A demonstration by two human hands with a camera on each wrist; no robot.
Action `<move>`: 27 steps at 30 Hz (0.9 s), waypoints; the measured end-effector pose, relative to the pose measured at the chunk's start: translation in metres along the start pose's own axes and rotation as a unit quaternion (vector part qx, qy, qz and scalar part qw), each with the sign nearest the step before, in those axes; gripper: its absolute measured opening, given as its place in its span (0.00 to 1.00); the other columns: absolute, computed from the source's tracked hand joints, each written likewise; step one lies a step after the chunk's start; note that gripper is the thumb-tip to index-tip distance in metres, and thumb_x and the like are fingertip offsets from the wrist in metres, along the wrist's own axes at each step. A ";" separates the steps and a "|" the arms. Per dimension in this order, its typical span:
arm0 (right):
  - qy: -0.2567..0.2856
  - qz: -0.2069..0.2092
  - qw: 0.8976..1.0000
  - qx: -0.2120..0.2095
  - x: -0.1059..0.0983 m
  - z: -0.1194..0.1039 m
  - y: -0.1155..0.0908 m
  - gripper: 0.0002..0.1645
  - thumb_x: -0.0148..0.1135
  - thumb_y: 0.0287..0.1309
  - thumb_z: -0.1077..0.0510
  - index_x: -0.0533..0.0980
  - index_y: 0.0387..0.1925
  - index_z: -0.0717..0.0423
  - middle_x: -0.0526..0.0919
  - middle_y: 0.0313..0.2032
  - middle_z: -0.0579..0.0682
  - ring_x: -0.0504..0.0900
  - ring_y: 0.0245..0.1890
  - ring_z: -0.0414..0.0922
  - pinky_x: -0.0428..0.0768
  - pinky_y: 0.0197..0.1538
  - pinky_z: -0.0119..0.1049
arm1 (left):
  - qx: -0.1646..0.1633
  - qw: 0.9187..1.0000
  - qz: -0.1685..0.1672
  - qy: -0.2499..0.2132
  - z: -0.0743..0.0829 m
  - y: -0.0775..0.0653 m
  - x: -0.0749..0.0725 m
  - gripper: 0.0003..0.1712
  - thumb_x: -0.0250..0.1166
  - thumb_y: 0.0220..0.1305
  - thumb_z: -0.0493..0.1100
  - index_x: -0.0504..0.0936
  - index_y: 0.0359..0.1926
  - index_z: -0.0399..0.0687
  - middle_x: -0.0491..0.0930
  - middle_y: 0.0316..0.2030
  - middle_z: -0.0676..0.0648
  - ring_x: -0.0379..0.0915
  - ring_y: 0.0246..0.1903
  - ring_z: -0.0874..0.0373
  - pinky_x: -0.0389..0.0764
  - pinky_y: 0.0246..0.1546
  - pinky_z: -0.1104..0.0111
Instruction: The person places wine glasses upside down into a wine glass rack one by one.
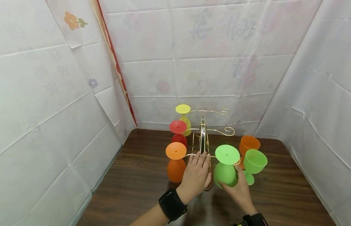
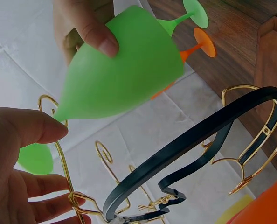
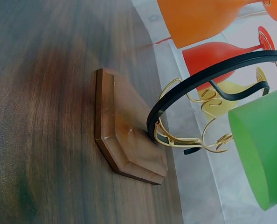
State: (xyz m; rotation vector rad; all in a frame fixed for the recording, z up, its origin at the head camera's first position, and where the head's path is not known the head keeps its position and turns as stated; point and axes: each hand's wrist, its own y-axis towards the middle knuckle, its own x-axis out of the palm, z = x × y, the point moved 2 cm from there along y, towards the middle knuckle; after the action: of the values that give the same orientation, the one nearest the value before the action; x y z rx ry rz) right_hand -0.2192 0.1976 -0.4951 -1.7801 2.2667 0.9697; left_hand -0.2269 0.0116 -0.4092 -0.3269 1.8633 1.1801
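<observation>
A green plastic goblet (image 1: 225, 174) hangs upside down at the front right hook of a wine glass rack (image 1: 203, 138), its foot uppermost. My right hand (image 1: 238, 191) grips its bowl, thumb on the near side in the left wrist view. My left hand (image 1: 195, 177) is at the rack's front; in the left wrist view its thumb and fingers hold a gold wire arm (image 2: 64, 165) near the goblet's stem. The right wrist view shows the goblet's open rim (image 3: 250, 163) facing down toward the table. Only a bit of the right hand shows there.
Orange (image 1: 176, 171), red (image 1: 178, 127) and yellow (image 1: 183, 109) goblets hang upside down on the rack's left side. An upright orange goblet (image 1: 249, 143) and a green one (image 1: 255, 161) stand at the right. The rack's wooden base (image 3: 129, 130) rests on the dark table (image 1: 130, 188).
</observation>
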 end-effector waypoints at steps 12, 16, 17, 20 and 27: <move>0.049 0.034 0.998 -0.009 -0.005 0.005 -0.002 0.58 0.80 0.32 0.65 0.58 0.66 0.56 0.66 0.60 0.57 0.65 0.56 0.46 0.69 0.52 0.55 | -0.001 1.000 0.006 0.002 0.000 -0.001 0.000 0.33 0.65 0.54 0.51 0.72 0.60 0.44 0.75 0.56 0.45 0.69 0.57 0.49 0.69 0.59 0.54; 0.045 0.044 0.998 0.007 -0.006 0.008 -0.002 0.56 0.79 0.33 0.66 0.58 0.66 0.58 0.66 0.59 0.58 0.66 0.56 0.46 0.71 0.52 0.54 | -0.002 1.000 0.011 -0.002 0.000 -0.001 0.001 0.34 0.67 0.52 0.51 0.73 0.59 0.43 0.75 0.55 0.45 0.69 0.57 0.48 0.69 0.59 0.54; 0.039 0.045 0.998 0.012 -0.006 0.009 -0.003 0.56 0.79 0.34 0.65 0.58 0.66 0.58 0.65 0.59 0.58 0.66 0.55 0.46 0.72 0.52 0.51 | -0.002 1.000 0.011 -0.002 0.000 -0.001 0.001 0.34 0.67 0.52 0.51 0.73 0.59 0.43 0.75 0.55 0.45 0.69 0.57 0.48 0.69 0.58 0.54; 0.025 0.051 0.998 0.024 -0.008 0.012 -0.003 0.56 0.78 0.35 0.64 0.58 0.66 0.58 0.66 0.58 0.58 0.68 0.54 0.48 0.73 0.49 0.45 | -0.002 1.000 0.009 0.000 0.000 -0.001 0.001 0.34 0.67 0.51 0.51 0.73 0.59 0.44 0.75 0.56 0.45 0.69 0.57 0.49 0.69 0.59 0.54; 0.023 0.072 0.996 0.047 -0.010 0.014 -0.003 0.55 0.77 0.37 0.65 0.56 0.66 0.62 0.66 0.57 0.62 0.70 0.54 0.56 0.74 0.44 0.31 | 0.000 1.000 0.002 0.010 0.001 0.000 0.000 0.34 0.66 0.53 0.52 0.73 0.59 0.44 0.75 0.56 0.45 0.69 0.57 0.49 0.68 0.59 0.54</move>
State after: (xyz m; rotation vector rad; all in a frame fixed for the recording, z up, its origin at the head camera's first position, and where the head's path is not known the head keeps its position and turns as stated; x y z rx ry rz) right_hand -0.2176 0.2130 -0.5029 -1.6370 2.4545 0.8350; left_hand -0.2262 0.0118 -0.4090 -0.3357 1.8812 1.1842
